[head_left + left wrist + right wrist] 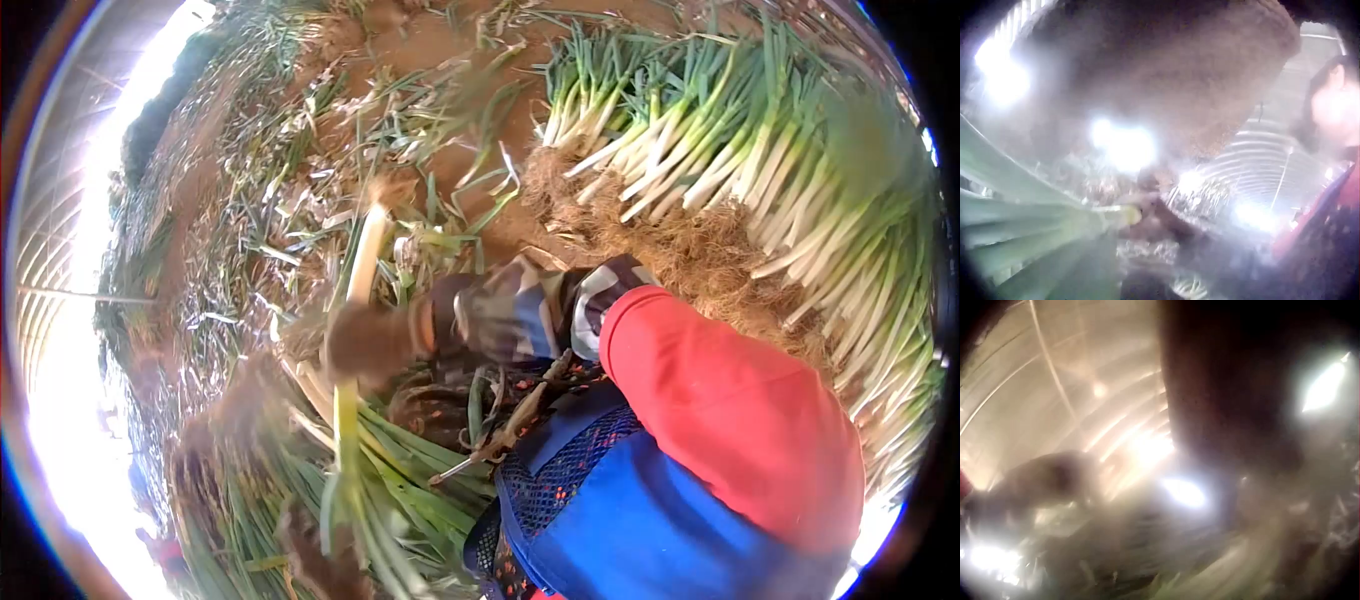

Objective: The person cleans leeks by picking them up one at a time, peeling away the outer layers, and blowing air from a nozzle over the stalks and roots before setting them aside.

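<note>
In the head view, my right hand (370, 345), in a muddy brown covering, grips a leek (367, 255) around its pale stalk. The roots point up and the green leaves hang below. A blurred brown shape, apparently my left hand (325, 560), is low among the leaves; its fingers are unclear. The left wrist view has a large brown hand surface (1160, 75) across the top, leek leaves (1016, 231) at the left and a stalk end near the other hand (1154, 219). Blur and glare hide the fingers in the right wrist view, below a dark hand surface (1229, 381).
Rows of leeks (740, 150) with tangled roots lie at the upper right. Loose leaves and trimmings (290, 200) litter the brown soil. More leeks (250, 500) are piled at the lower left, beside a blue apron (640, 510). Curved roof ribs (1254, 162) rise behind.
</note>
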